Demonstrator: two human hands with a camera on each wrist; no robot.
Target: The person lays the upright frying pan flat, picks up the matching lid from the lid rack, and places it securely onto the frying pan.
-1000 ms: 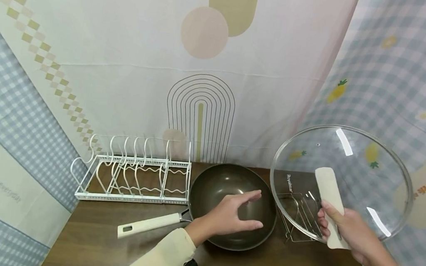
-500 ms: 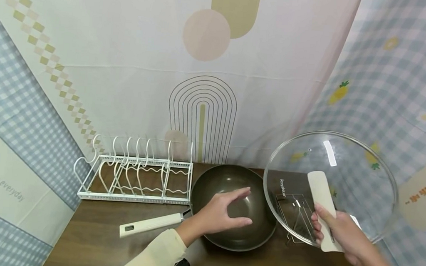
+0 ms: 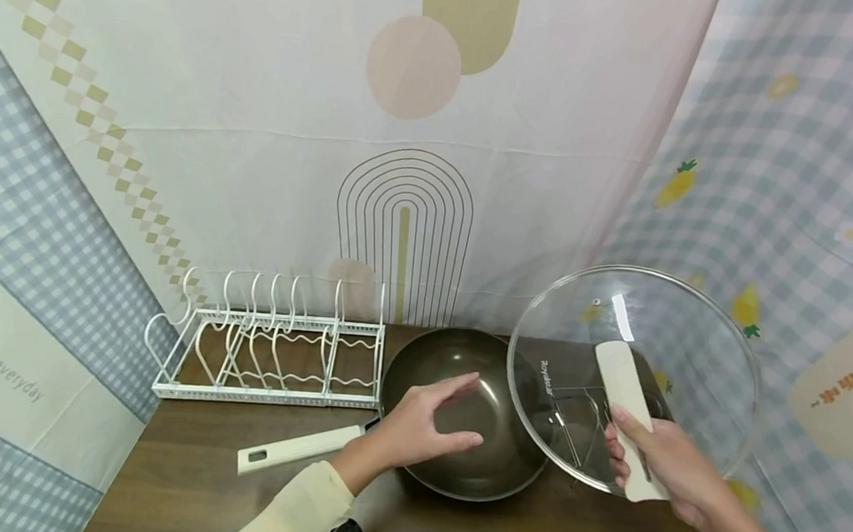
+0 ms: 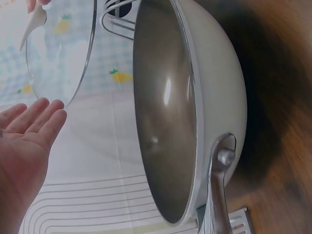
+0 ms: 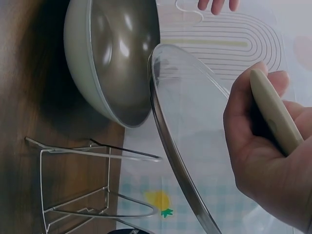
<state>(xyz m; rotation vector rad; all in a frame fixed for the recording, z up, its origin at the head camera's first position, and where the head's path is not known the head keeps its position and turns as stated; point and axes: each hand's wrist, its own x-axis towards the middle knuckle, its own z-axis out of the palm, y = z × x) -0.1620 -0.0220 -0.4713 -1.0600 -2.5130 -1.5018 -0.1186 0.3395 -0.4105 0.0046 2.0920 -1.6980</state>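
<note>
A large clear glass lid (image 3: 691, 345) with a metal rim hangs tilted at the right, "Royalstar" printed on it. My right hand (image 3: 669, 469) grips its cream handle (image 3: 616, 369), fingers curled round the lower part. To the left stands a deep wok (image 3: 481, 479), dark inside and cream outside (image 4: 222, 73), its cream handle (image 3: 299, 450) pointing left. Over the wok, my left hand (image 3: 417, 428) holds nothing, with thumb and fingers spread apart. The lid's near edge overlaps the wok's right rim in the head view.
A white pot rack (image 3: 266, 398) with upright wire dividers stands left of the wok. Right of the wok is a metal wire stand (image 5: 73, 152), seen through the lid in the head view. Cloth-covered walls (image 3: 266, 203) rise behind and on both sides of the wooden table (image 3: 176, 480).
My right hand has carried the lid left and slightly down, toward the wok. My left hand has drifted left over the wok, still spread. The wok and rack have stayed put.
</note>
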